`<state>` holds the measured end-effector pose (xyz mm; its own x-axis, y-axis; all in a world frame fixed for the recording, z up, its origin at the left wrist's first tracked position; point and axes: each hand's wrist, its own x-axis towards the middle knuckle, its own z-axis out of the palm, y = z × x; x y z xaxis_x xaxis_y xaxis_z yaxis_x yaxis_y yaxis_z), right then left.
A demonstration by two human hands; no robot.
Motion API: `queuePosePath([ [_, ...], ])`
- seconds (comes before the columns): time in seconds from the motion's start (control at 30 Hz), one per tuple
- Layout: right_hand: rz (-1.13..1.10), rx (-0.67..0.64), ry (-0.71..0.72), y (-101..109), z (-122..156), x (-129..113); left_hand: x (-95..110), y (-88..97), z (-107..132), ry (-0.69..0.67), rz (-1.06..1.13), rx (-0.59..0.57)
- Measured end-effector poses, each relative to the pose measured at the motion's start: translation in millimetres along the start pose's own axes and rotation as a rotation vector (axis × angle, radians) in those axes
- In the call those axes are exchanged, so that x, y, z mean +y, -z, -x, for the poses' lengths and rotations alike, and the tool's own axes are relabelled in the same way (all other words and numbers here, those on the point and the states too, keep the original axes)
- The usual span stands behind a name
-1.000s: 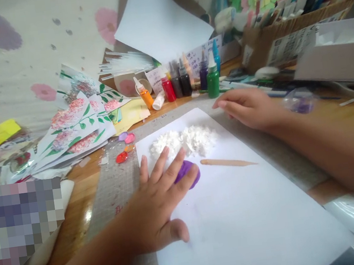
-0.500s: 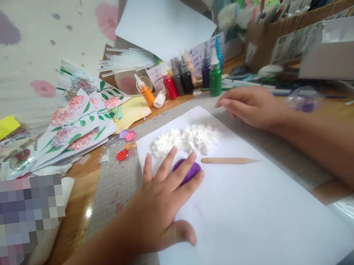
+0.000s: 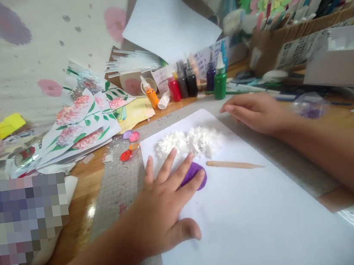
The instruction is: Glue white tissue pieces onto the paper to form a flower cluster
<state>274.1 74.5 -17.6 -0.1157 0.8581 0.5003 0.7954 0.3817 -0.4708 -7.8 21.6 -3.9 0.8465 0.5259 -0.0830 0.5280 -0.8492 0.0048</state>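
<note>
My left hand (image 3: 163,204) lies flat with fingers stretched out on a lump of purple clay (image 3: 197,175), pressing it onto a white sheet of paper (image 3: 257,222). Just beyond the fingertips sits a heap of white fluffy clay (image 3: 191,141). A thin wooden modelling stick (image 3: 233,165) lies on the paper right of the purple clay. My right hand (image 3: 255,111) rests palm down at the paper's far right corner on the grey cutting mat (image 3: 119,188), fingers loosely extended, holding nothing.
Several small paint bottles (image 3: 190,83) stand in a row at the back. Painted flower cards (image 3: 78,128) fan out on the left. Small blobs of red, pink and purple clay (image 3: 128,145) lie on plastic. Cardboard boxes (image 3: 315,44) fill the right rear.
My left hand has slid slightly back and forth over the purple clay, rolling it under the fingers. The right hand has stayed in place.
</note>
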Motion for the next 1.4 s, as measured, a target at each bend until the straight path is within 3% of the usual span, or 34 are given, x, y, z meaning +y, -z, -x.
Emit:
queuePosePath([
  [0.13, 0.018, 0.003, 0.011, 1.4, 0.0, -2.5, -0.5, -1.7, 2.5, 0.003, -0.008, 0.058],
  [0.3, 0.023, -0.014, 0.050, 2.2, 0.3, -2.6, 0.3, -1.2, 2.7, 0.021, 0.013, -0.042],
  [0.47, -0.022, -0.007, 0.011, 1.3, -0.1, -1.8, -0.7, -3.0, 3.2, 0.050, 0.005, 0.036],
  [0.6, -0.084, -0.004, -0.002, 0.5, -0.3, -0.2, -1.6, -3.3, 2.5, 0.041, -0.021, -0.055],
  [0.77, -0.180, -0.005, -0.031, -0.8, 0.9, 2.5, -1.4, -4.9, 3.5, 0.055, -0.067, 0.060],
  [0.93, -0.313, -0.006, -0.068, -0.3, 3.1, 1.7, -0.1, -2.7, 1.6, 0.072, -0.074, -0.038],
  [1.1, -0.313, -0.024, -0.073, 1.4, 3.2, -0.6, -0.3, -2.3, 3.7, 0.092, -0.079, 0.057],
  [1.3, -0.233, -0.014, -0.044, 3.0, 2.7, -2.2, -0.7, -1.7, 4.5, 0.107, -0.063, -0.011],
  [1.4, -0.202, -0.005, -0.021, 3.8, 2.2, -3.2, -2.2, -2.3, 5.4, 0.109, -0.076, 0.062],
])
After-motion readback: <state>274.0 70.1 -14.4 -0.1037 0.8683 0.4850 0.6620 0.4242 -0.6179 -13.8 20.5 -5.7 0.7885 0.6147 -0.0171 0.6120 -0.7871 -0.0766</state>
